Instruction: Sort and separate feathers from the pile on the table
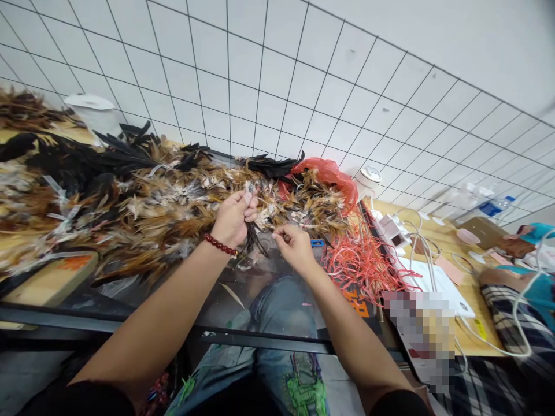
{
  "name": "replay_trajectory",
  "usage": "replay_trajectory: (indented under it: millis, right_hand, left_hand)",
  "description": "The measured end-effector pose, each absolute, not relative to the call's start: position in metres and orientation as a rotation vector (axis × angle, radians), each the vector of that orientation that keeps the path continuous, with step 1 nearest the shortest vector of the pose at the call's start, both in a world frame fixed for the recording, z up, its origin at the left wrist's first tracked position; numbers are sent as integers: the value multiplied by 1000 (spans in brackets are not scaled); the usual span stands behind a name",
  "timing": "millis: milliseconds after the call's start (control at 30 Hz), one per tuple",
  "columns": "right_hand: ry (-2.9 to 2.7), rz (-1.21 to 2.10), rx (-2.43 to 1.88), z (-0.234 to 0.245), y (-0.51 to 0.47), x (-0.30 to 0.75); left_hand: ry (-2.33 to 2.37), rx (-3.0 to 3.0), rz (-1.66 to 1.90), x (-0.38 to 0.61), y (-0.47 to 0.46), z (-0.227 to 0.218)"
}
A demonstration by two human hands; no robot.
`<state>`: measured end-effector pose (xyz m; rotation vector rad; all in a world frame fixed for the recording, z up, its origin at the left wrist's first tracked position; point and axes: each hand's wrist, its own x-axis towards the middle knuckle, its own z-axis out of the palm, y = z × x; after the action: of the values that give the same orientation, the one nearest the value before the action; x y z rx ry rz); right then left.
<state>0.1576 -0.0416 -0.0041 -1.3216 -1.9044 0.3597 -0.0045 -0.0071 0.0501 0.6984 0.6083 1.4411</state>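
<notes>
A big heap of brown, black and white feathers (143,202) covers the table in front of me. My left hand (234,219), with a red bead bracelet on its wrist, is closed round a small bunch of dark feathers (254,237) whose tips hang down below the fist. My right hand (295,245) is just to the right, its fingers pinched together near that bunch; what the pinch holds is too small to name. Both hands hover over the table's near edge, above my knees.
A tangle of red elastic bands (368,263) lies right of my hands, with a red plastic bag (329,173) behind it. Farther right are white cables (427,248), a white device (392,231) and another person's arm in a checked sleeve (515,306). A tiled wall stands behind.
</notes>
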Motion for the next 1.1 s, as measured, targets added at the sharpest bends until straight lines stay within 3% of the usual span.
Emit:
replay_trajectory:
  millis: [200, 333, 567, 867, 1100]
  right_hand:
    - [-2489, 664, -1180, 10, -96, 124]
    - [-2646, 444, -1184, 4, -119, 101]
    - [-2460, 124, -1546, 4, -54, 93]
    - [-2647, -32, -1246, 27, -154, 148]
    - [-2523, 296, -1126, 24, -164, 168]
  left_hand:
    - [538, 690, 1624, -21, -8, 84]
    - [499, 733, 1651, -28, -12, 109]
    - [457, 764, 1675, -44, -29, 136]
    - [282, 417, 1570, -91, -35, 118]
    - [194, 291, 1396, -37, -22, 91]
